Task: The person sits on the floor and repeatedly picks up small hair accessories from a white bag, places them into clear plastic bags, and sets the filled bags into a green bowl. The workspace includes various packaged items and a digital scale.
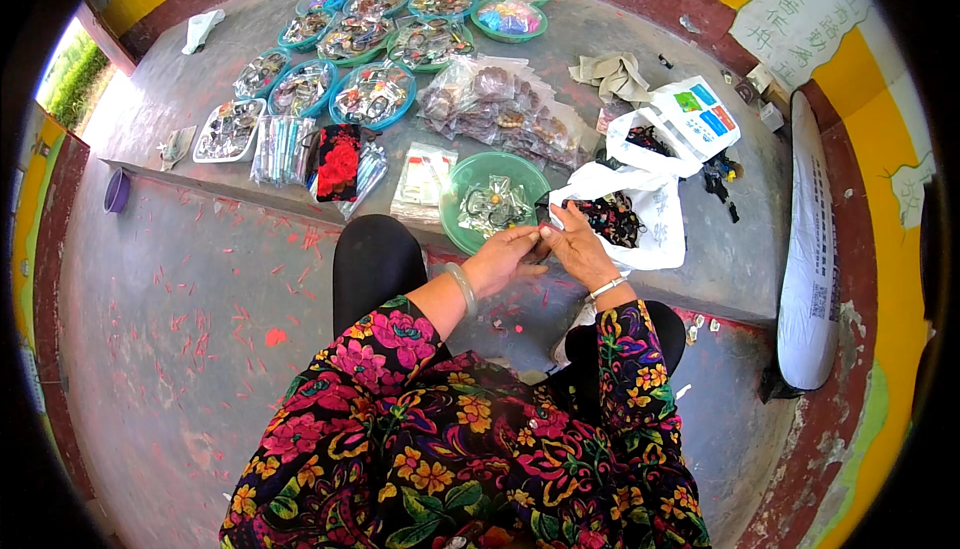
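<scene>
My left hand (pixel 503 260) and my right hand (pixel 584 251) meet in front of my knees, fingertips pinched together. Whatever sits between the fingers is too small to name; something thin and dark shows just above them. Close behind my left hand is a green plastic basin (pixel 462 233) holding small clear packets (pixel 494 206) with dark items inside. A white plastic bag (pixel 657 249) lies open beside my right hand, with black, colour-dotted items (pixel 612 221) in it. Left of the basin is a stack of flat clear packets (pixel 421 187).
Several basins (pixel 372 95) of small packaged goods spread across the raised concrete ledge (pixel 215 69). A heap of clear bags (pixel 500 109) with brown beads lies mid-ledge. A red-and-black cloth (pixel 338 164) rests near its edge. A long silver-white wrapped object (pixel 808 249) leans at the right wall.
</scene>
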`<state>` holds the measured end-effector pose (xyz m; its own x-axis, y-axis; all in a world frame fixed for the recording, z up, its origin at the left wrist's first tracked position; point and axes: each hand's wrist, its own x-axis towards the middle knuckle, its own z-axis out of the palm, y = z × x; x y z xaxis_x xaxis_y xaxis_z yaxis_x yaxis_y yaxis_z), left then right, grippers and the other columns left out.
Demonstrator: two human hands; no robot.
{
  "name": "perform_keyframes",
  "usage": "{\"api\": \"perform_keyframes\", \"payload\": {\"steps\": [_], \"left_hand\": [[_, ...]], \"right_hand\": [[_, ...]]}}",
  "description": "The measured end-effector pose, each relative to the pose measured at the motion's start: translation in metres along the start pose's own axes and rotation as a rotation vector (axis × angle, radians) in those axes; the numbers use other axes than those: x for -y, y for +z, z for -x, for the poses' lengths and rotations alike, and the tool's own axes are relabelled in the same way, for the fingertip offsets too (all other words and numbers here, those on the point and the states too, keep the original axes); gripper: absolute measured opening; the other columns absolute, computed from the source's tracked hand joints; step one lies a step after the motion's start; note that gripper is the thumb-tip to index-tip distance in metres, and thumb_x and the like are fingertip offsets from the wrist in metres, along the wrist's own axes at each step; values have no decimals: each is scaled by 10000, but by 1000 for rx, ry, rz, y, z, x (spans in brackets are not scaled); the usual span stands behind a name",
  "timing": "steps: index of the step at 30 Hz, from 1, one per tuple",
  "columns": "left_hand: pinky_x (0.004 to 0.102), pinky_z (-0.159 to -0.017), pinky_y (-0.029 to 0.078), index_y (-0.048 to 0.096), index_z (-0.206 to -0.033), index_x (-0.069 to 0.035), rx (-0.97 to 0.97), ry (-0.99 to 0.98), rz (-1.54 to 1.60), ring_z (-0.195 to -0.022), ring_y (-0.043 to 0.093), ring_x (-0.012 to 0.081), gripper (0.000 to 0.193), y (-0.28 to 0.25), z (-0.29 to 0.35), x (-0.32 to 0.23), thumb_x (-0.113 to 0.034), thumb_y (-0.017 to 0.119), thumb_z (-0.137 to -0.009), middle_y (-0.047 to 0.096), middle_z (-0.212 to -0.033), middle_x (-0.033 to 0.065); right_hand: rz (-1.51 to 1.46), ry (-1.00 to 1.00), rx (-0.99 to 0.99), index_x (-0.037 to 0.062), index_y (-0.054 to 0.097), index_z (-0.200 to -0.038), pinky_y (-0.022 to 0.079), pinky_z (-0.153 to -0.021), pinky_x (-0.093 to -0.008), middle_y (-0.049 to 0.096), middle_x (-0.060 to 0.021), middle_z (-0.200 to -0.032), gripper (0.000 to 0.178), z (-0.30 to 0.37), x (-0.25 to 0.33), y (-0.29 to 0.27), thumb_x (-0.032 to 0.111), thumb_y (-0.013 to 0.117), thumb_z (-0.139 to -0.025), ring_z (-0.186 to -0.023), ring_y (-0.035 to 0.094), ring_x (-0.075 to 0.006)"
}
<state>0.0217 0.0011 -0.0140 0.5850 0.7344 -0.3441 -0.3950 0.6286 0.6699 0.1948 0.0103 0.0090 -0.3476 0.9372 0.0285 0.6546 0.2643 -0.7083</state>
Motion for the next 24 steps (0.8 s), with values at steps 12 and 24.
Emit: {"api": "perform_keyframes", "payload": {"steps": [12,24], "left_hand": [[246,-771,513,553,-1071,-21,18,2,-53,-900,554,115,211,2,1,3,-90,487,-883,554,-1007,15],[255,-723,529,524,-1100,-6,-136,186,127,-887,588,160,231,-2,-3,0,-95,475,-893,581,-1001,67]], "right_hand": [[-24,139,4,-36,449,-1196,320,-962,-351,518,-243,-1134,582,2,4,3,450,433,-877,-1220,326,-362],[-762,278,-205,-5,601,-967,428,-710,-213,605,-25,-919,206,-4,0,-1,98,628,-791,-815,553,-94]]}}
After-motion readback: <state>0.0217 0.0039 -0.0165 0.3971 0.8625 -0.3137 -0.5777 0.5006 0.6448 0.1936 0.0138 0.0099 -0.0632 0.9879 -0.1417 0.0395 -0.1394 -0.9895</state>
